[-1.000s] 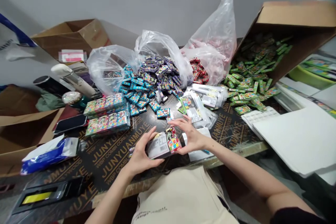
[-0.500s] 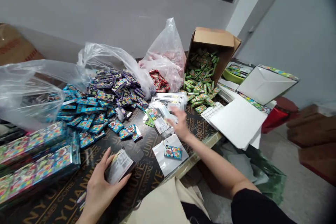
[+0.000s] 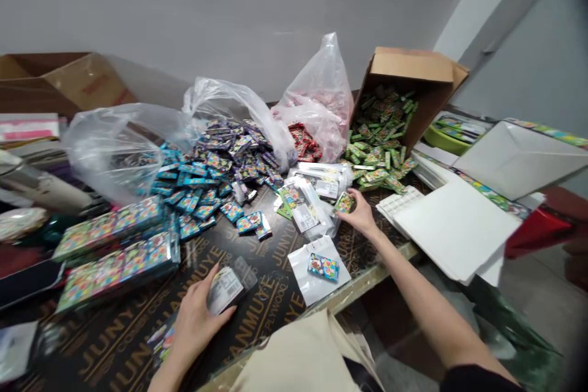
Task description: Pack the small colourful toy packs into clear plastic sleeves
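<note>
My left hand (image 3: 196,309) is curled around a clear plastic box with a grey-and-white printed panel (image 3: 226,289), held low over the dark table; its open flap points right. Between the thumb and fingers of my right hand (image 3: 362,215) is a small green box (image 3: 343,203). Flat clear printed packs (image 3: 304,207) lie just left of that hand. Nearer me, a small blue box (image 3: 323,267) rests on a white sheet (image 3: 301,278) by the table edge. Part of a colourful pack under my left wrist is hidden.
Piles of blue boxes (image 3: 190,180), purple boxes (image 3: 229,147) and red boxes (image 3: 303,142) spill from plastic bags. Green boxes (image 3: 376,162) spill from a tipped carton (image 3: 411,66). Filled multi-packs (image 3: 122,257) stand left; white card sheets (image 3: 459,226) overhang the right edge.
My right hand has moved right and away from me, and now pinches a small green box. My left hand keeps the clear box. The camera view has shifted left.
</note>
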Motion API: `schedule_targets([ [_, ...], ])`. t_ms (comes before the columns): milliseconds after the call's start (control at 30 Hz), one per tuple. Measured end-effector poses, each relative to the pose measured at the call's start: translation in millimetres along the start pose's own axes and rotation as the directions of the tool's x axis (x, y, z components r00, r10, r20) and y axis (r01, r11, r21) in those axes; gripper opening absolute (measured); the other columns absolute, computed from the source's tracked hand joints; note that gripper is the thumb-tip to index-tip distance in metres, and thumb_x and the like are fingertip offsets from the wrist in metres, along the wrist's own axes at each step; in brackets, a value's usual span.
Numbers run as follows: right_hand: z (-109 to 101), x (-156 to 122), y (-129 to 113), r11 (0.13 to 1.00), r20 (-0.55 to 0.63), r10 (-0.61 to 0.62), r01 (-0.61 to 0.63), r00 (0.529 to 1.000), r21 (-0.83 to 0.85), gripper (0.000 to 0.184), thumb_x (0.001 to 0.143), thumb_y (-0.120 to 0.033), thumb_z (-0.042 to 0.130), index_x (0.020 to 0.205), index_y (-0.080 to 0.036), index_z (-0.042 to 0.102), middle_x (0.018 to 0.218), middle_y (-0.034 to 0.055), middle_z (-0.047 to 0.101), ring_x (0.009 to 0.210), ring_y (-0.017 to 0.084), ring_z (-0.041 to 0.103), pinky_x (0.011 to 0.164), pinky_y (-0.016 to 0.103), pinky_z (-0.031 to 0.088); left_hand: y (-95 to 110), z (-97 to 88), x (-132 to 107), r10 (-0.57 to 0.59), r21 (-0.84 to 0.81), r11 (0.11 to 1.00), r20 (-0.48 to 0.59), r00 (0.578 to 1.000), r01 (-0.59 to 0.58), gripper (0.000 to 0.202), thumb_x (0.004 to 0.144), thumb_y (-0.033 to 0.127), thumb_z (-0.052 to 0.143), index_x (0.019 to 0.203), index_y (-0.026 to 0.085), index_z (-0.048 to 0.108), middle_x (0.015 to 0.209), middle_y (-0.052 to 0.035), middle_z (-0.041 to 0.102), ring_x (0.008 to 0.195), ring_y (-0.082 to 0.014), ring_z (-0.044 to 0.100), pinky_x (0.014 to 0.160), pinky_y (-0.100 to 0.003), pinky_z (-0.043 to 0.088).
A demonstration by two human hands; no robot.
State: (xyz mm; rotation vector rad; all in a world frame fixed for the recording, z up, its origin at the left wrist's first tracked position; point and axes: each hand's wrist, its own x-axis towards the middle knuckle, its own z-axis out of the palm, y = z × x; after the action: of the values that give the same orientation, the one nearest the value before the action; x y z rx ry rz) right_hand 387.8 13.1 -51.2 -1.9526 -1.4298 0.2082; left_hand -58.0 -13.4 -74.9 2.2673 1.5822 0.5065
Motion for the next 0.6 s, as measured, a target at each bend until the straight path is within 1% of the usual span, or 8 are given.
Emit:
schedule_targets([
  [33, 9.6, -13.3, -17.7, 0.987, 0.041, -0.126, 0.121, 0.991, 0.103, 0.070, 0.060, -0.035, 0.069, 0.122, -0.014, 0.045, 0.111, 0.0110, 0.057, 0.101, 0.024, 0.055, 0.089, 0.038, 0.042, 7.0, -3.5, -0.8, -0.013, -0.026, 1.000, -0.010, 1.000, 0.012, 0.078, 0.067, 0.038, 0.062, 0.135, 0.019, 0.029, 0.105, -0.0084, 0.056, 0.097, -0.0261, 0.052, 0.085, -0.041, 0.043],
  [100, 25.4, -38.4, -55.2, 0.915, 0.164, -0.348, 0.296, 0.923, 0.275, 0.062, 0.061, -0.038, 0.070, 0.117, -0.016, 0.052, 0.112, 0.0104, 0.059, 0.103, 0.025, 0.056, 0.091, 0.039, 0.042, 25.0, -10.4, -1.0, -0.002, -0.106, 0.994, -0.003, 1.000, 0.002, 0.082, 0.065, 0.035, 0.065, 0.136, 0.021, 0.026, 0.111, -0.0078, 0.054, 0.101, -0.0249, 0.051, 0.090, -0.041, 0.041],
  [167, 35.5, -57.2, -90.5, 0.816, 0.259, -0.536, 0.415, 0.803, 0.403, 0.065, 0.061, -0.041, 0.072, 0.119, -0.017, 0.052, 0.119, 0.0125, 0.056, 0.109, 0.026, 0.052, 0.095, 0.042, 0.039, 43.6, -16.2, 0.3, 0.018, -0.187, 0.982, 0.016, 1.000, -0.015, 0.088, 0.062, 0.032, 0.068, 0.137, 0.023, 0.023, 0.114, -0.0076, 0.052, 0.103, -0.0237, 0.050, 0.092, -0.040, 0.040],
  [267, 42.7, -69.1, -128.2, 0.679, 0.310, -0.714, 0.516, 0.628, 0.522, 0.072, 0.061, -0.044, 0.072, 0.124, -0.017, 0.049, 0.124, 0.0156, 0.052, 0.114, 0.027, 0.048, 0.096, 0.044, 0.038, 61.9, -23.1, 0.1, 0.050, -0.281, 0.959, 0.060, 0.997, -0.031, 0.096, 0.058, 0.029, 0.072, 0.138, 0.025, 0.019, 0.116, -0.0077, 0.051, 0.106, -0.0240, 0.049, 0.093, -0.041, 0.039],
  [367, 45.6, -67.2, -144.3, 0.600, 0.352, -0.797, 0.571, 0.491, 0.561, 0.073, 0.060, -0.044, 0.073, 0.124, -0.018, 0.049, 0.121, 0.0161, 0.054, 0.113, 0.028, 0.049, 0.094, 0.045, 0.038, 65.7, -29.6, -5.5, 0.072, -0.369, 0.929, 0.082, 0.994, -0.037, 0.100, 0.056, 0.027, 0.074, 0.139, 0.027, 0.017, 0.120, -0.0085, 0.050, 0.110, -0.0248, 0.048, 0.096, -0.043, 0.037],
  [433, 45.6, -64.5, -147.7, 0.572, 0.386, -0.820, 0.606, 0.423, 0.552, 0.072, 0.060, -0.043, 0.073, 0.124, -0.018, 0.049, 0.121, 0.0157, 0.054, 0.112, 0.028, 0.048, 0.094, 0.045, 0.037, 64.0, -33.8, -9.8, 0.084, -0.410, 0.911, 0.089, 0.992, -0.040, 0.100, 0.056, 0.026, 0.074, 0.139, 0.026, 0.017, 0.121, -0.0088, 0.050, 0.111, -0.0249, 0.048, 0.097, -0.043, 0.036],
  [533, 42.1, -63.9, -152.1, 0.546, 0.416, -0.834, 0.658, 0.364, 0.519, 0.072, 0.061, -0.047, 0.071, 0.123, -0.017, 0.049, 0.122, 0.0162, 0.052, 0.113, 0.028, 0.046, 0.093, 0.045, 0.036, 62.1, -39.1, -12.4, 0.083, -0.410, 0.911, 0.080, 0.993, -0.043, 0.100, 0.054, 0.026, 0.075, 0.138, 0.026, 0.019, 0.120, -0.0085, 0.051, 0.111, -0.0253, 0.049, 0.098, -0.042, 0.035],
  [600, 38.5, -65.5, -156.6, 0.547, 0.429, -0.829, 0.681, 0.359, 0.487, 0.070, 0.064, -0.048, 0.069, 0.123, -0.016, 0.049, 0.124, 0.0169, 0.050, 0.113, 0.029, 0.044, 0.093, 0.046, 0.036, 62.9, -41.2, -11.6, 0.060, -0.394, 0.919, 0.058, 0.996, -0.032, 0.101, 0.053, 0.027, 0.076, 0.138, 0.026, 0.020, 0.120, -0.0085, 0.051, 0.110, -0.0253, 0.050, 0.097, -0.042, 0.035],
])
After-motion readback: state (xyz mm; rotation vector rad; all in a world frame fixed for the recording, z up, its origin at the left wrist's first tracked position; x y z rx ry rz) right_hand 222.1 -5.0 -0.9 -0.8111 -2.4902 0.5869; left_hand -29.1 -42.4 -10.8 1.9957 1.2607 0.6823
